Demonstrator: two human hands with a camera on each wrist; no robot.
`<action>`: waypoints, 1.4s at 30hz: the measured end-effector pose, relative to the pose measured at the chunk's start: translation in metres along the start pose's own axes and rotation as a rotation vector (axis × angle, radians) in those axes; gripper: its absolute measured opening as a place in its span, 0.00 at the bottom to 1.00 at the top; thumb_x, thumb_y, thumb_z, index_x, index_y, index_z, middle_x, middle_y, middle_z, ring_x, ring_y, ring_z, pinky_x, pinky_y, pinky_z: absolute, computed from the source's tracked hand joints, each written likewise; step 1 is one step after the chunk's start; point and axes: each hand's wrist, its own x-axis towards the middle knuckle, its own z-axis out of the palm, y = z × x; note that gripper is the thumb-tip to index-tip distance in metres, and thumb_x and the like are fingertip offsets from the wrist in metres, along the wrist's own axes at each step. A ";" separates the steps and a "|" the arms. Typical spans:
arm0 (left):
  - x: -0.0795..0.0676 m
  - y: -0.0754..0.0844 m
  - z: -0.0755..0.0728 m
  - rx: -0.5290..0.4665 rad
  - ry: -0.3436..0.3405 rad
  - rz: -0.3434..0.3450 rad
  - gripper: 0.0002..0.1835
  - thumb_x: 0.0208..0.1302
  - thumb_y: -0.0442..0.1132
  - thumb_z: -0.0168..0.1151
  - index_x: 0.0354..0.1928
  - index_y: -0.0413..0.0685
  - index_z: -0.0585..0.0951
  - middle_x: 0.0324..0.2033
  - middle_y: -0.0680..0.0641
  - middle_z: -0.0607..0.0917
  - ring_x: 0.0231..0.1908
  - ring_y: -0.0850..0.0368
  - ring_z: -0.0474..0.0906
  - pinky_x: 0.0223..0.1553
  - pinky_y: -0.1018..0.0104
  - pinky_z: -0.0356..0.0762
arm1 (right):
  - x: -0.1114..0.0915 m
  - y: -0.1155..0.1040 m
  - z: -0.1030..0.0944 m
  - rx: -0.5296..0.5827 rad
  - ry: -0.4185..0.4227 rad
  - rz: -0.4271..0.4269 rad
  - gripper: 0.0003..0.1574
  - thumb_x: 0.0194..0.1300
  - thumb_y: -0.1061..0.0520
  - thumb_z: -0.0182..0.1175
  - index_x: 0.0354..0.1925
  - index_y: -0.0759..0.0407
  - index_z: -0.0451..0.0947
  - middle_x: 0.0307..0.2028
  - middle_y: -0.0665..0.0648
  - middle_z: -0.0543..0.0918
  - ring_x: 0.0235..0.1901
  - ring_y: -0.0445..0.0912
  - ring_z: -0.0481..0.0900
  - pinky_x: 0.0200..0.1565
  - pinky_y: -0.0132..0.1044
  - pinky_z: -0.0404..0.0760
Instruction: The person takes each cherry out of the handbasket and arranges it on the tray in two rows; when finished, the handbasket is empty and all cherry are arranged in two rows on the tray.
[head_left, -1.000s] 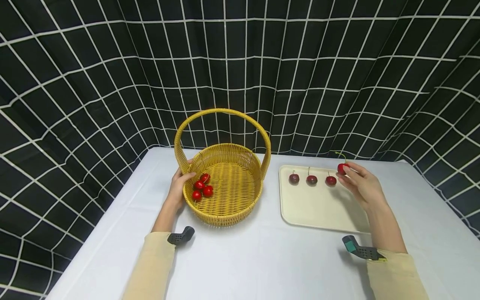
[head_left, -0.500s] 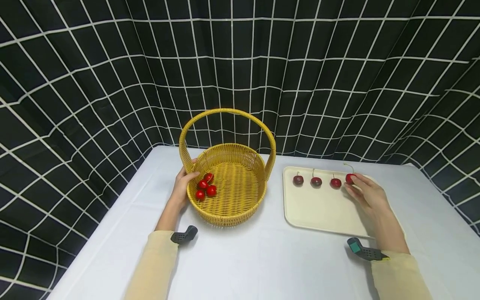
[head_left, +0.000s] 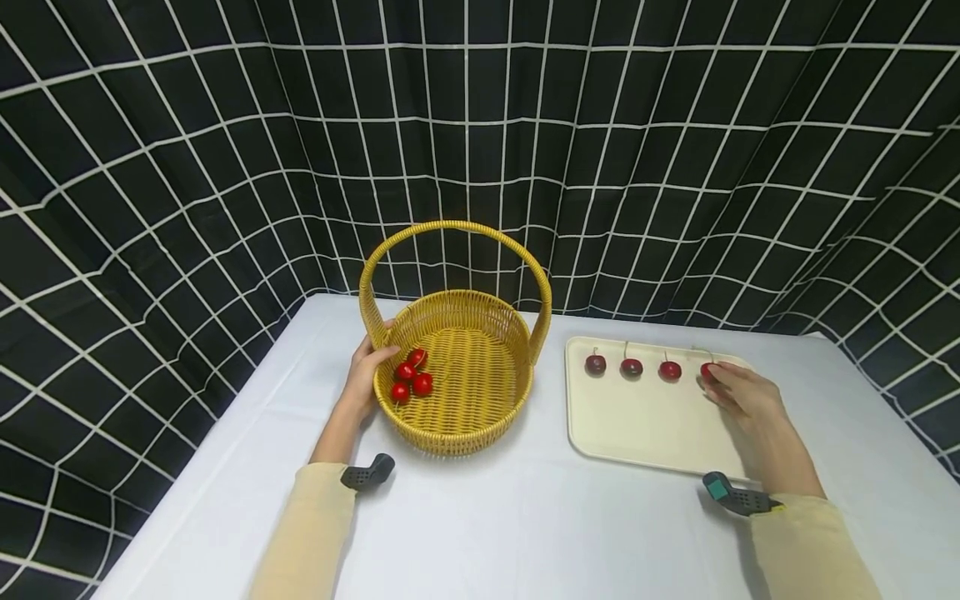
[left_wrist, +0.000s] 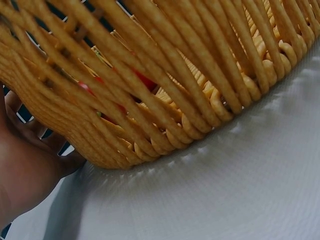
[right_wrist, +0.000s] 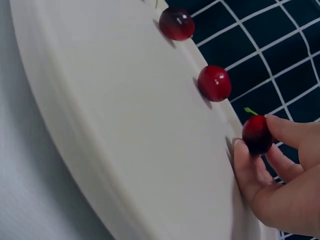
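In the head view my left hand grips the left side of a yellow wicker basket, thumb over the rim. Several bright red cherries lie inside, at the basket's left. The left wrist view shows the woven wall close up, with red glimpsed through its gaps. Over the right end of a cream tray, my right hand pinches a dark red cherry by thumb and fingers. Its green stem points up. Three more dark cherries sit in a row along the tray's far edge.
A white cloth covers the table. Black curtain with white grid lines hangs behind and at both sides. The basket's tall arched handle stands upright above it. Basket and tray stand apart, with white cloth between them.
My right hand has lowered the pinched cherry to the tray's far right, at the end of the row. The left hand stays on the basket. The head view has shifted slightly.
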 end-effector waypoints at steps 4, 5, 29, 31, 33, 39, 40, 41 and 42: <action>-0.001 0.000 0.001 -0.002 0.009 -0.002 0.31 0.65 0.30 0.50 0.71 0.47 0.60 0.68 0.45 0.61 0.66 0.50 0.59 0.66 0.61 0.56 | 0.002 0.002 0.000 -0.013 0.028 0.001 0.11 0.65 0.61 0.61 0.42 0.54 0.69 0.23 0.45 0.82 0.26 0.37 0.82 0.37 0.29 0.81; -0.001 0.001 0.001 -0.002 0.009 -0.002 0.31 0.65 0.30 0.50 0.71 0.47 0.60 0.68 0.45 0.61 0.66 0.50 0.59 0.66 0.61 0.56 | 0.002 0.002 0.001 -0.024 0.034 -0.003 0.10 0.65 0.61 0.60 0.42 0.54 0.69 0.23 0.45 0.82 0.26 0.37 0.82 0.36 0.29 0.81; -0.004 -0.001 0.002 0.024 -0.001 -0.008 0.31 0.64 0.31 0.51 0.70 0.46 0.61 0.68 0.44 0.60 0.66 0.48 0.57 0.66 0.58 0.56 | 0.006 0.004 0.007 -0.356 0.188 -0.048 0.27 0.66 0.59 0.58 0.59 0.71 0.67 0.17 0.38 0.76 0.20 0.32 0.77 0.26 0.25 0.79; -0.004 -0.001 0.002 0.017 -0.001 -0.008 0.31 0.64 0.31 0.51 0.70 0.45 0.61 0.68 0.44 0.60 0.66 0.48 0.58 0.66 0.58 0.56 | 0.006 0.004 0.006 -0.357 0.195 -0.043 0.27 0.66 0.60 0.57 0.59 0.72 0.67 0.17 0.39 0.76 0.19 0.32 0.77 0.26 0.25 0.79; -0.004 -0.001 0.002 0.013 0.001 -0.006 0.31 0.64 0.31 0.51 0.70 0.45 0.61 0.68 0.44 0.60 0.66 0.48 0.58 0.66 0.58 0.56 | 0.006 0.004 0.006 -0.358 0.200 -0.040 0.28 0.66 0.60 0.57 0.60 0.72 0.66 0.17 0.39 0.76 0.19 0.33 0.77 0.25 0.26 0.79; -0.004 0.000 0.001 0.024 -0.002 -0.005 0.31 0.65 0.31 0.50 0.70 0.44 0.60 0.68 0.43 0.60 0.67 0.48 0.57 0.66 0.59 0.56 | 0.009 0.004 0.004 -0.340 0.213 -0.025 0.34 0.67 0.58 0.57 0.66 0.71 0.61 0.20 0.41 0.75 0.20 0.33 0.78 0.29 0.26 0.81; -0.004 0.001 0.002 0.026 -0.003 -0.003 0.31 0.65 0.31 0.50 0.70 0.44 0.59 0.68 0.43 0.59 0.67 0.48 0.57 0.66 0.59 0.55 | 0.010 0.004 0.003 -0.328 0.212 -0.025 0.34 0.67 0.57 0.56 0.66 0.71 0.60 0.20 0.42 0.75 0.20 0.33 0.78 0.29 0.27 0.81; -0.004 0.001 0.002 0.026 -0.003 -0.002 0.31 0.65 0.31 0.50 0.70 0.45 0.59 0.68 0.43 0.59 0.67 0.49 0.57 0.66 0.59 0.55 | 0.010 0.004 0.002 -0.312 0.209 -0.025 0.35 0.67 0.57 0.56 0.66 0.71 0.60 0.20 0.42 0.75 0.20 0.33 0.78 0.30 0.27 0.81; -0.004 0.001 0.002 0.026 -0.003 0.000 0.31 0.65 0.31 0.49 0.70 0.45 0.59 0.68 0.44 0.59 0.67 0.49 0.57 0.66 0.59 0.55 | 0.010 0.004 0.002 -0.292 0.203 -0.027 0.35 0.67 0.57 0.56 0.66 0.71 0.59 0.20 0.43 0.75 0.20 0.34 0.79 0.30 0.27 0.81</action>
